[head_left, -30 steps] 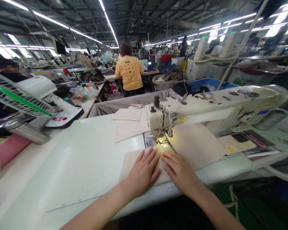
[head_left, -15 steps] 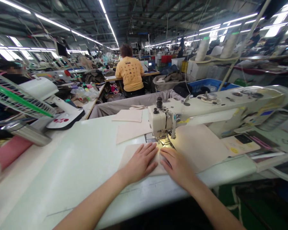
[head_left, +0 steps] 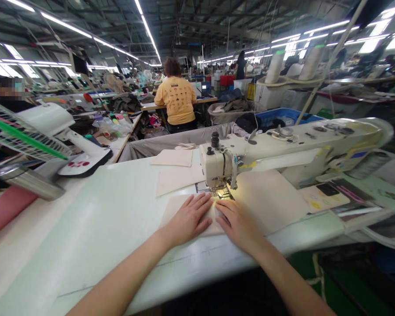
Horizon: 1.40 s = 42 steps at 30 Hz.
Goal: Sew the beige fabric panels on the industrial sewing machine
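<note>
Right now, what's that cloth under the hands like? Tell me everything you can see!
The cloth is a pale beige piece, thin and flat, with straight edges. It lies on the white table, and its far end reaches the needle of the sewing machine, where the machine's lamp lights it yellow. The left hand and right hand press flat on it side by side, fingers pointing at the needle and hiding its middle.
</note>
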Motion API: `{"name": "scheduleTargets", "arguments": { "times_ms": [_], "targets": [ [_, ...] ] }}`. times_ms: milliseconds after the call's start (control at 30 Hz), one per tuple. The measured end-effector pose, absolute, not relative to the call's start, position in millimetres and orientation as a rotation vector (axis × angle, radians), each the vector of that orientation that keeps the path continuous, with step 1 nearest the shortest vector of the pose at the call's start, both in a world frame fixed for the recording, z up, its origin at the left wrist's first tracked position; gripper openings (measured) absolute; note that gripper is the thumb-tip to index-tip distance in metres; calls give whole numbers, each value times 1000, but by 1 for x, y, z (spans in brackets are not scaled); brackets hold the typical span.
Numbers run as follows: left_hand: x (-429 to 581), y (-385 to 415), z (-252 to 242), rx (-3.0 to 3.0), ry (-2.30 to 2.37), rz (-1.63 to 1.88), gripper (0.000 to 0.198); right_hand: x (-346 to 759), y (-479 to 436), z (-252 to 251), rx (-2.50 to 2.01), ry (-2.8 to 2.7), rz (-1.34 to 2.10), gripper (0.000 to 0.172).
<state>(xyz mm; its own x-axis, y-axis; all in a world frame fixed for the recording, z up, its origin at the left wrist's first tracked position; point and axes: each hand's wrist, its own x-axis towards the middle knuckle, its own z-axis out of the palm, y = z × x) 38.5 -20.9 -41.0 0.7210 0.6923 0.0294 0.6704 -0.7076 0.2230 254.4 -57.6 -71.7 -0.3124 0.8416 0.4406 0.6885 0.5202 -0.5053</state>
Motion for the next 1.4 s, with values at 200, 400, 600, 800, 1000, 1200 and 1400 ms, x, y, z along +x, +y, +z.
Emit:
{"name": "scheduleTargets", "arguments": {
  "times_ms": [200,400,600,800,1000,1200,1400],
  "targets": [
    [39,-42,-32,2759,964,138,43,267,-85,-73,-1233,-2112,261,26],
    [39,-71,-25,2754,746,146,42,281,-104,-67,-1117,-2245,222,26],
    [35,-43,-28,2739,800,186,40,276,-77,-64,-1135,-2278,166,21],
    [32,-10,-30,2751,798,274,38,268,-50,-60,-1238,-2260,145,15],
    [29,22,-36,2745,793,356,39,261,-32,-62,-1307,-2243,102,14],
    [28,36,-38,2765,808,367,40,265,-46,-67,-1266,-2151,186,17],
    [27,31,-44,2754,890,337,41,263,-62,-73,-1232,-2064,193,21]
  ]
}}
